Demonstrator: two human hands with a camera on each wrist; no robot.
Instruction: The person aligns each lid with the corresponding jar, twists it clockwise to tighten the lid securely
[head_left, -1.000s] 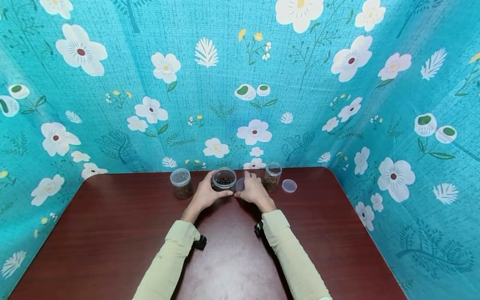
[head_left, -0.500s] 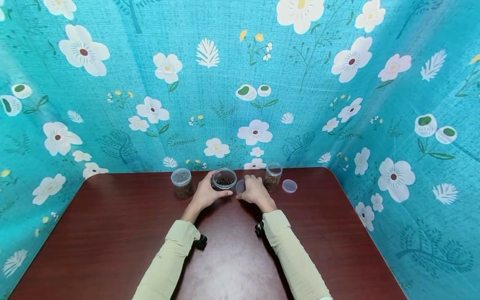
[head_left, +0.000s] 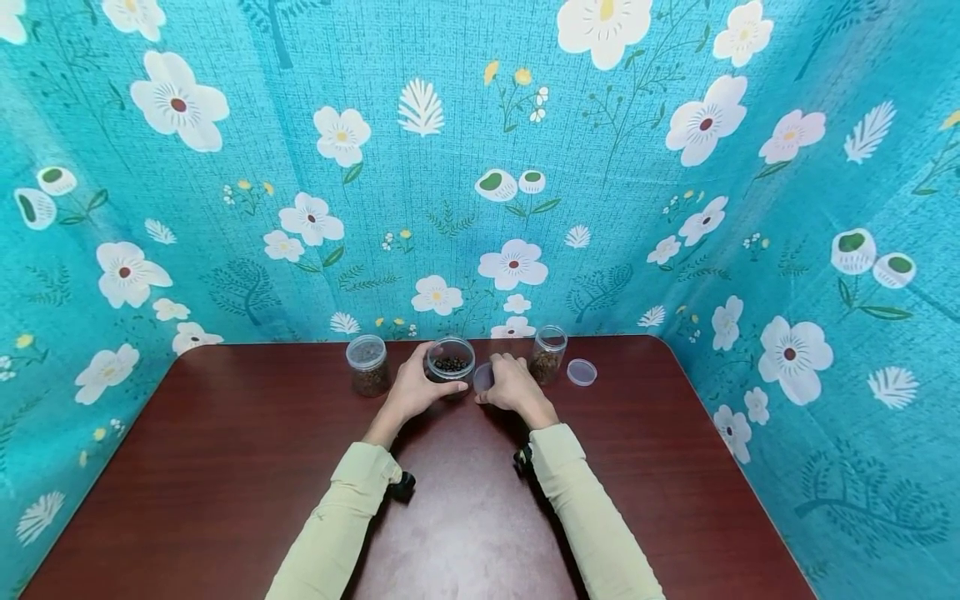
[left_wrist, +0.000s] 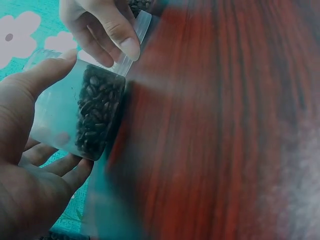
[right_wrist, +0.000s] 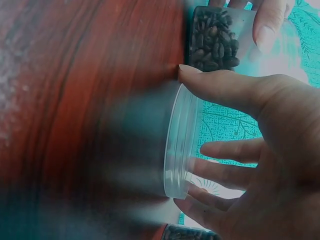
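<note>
My left hand (head_left: 412, 392) grips a clear, uncovered jar (left_wrist: 52, 112) part filled with dark beans (left_wrist: 99, 111), which stands upright near the table's back edge. Thumb and fingers lie round opposite sides of it. Just to the jar's right, my right hand (head_left: 512, 385) holds a round clear plastic lid (right_wrist: 181, 150) by its rim, thumb on one side and fingertips on the other. The lid is flat and low over the tabletop; whether it touches the table I cannot tell. In the head view the right fingers hide part of the lid.
A lidded jar (head_left: 367, 362) with brown contents stands left of my left hand. Right of my right hand are a narrower uncovered jar (head_left: 548, 354) with brown contents and another clear lid (head_left: 582, 372). Floral turquoise cloth (head_left: 450, 167) hangs behind the dark red table (head_left: 225, 467).
My right hand and the lid have shifted slightly toward me and to the right. My left hand stays on the jar. The head view has turned a little.
</note>
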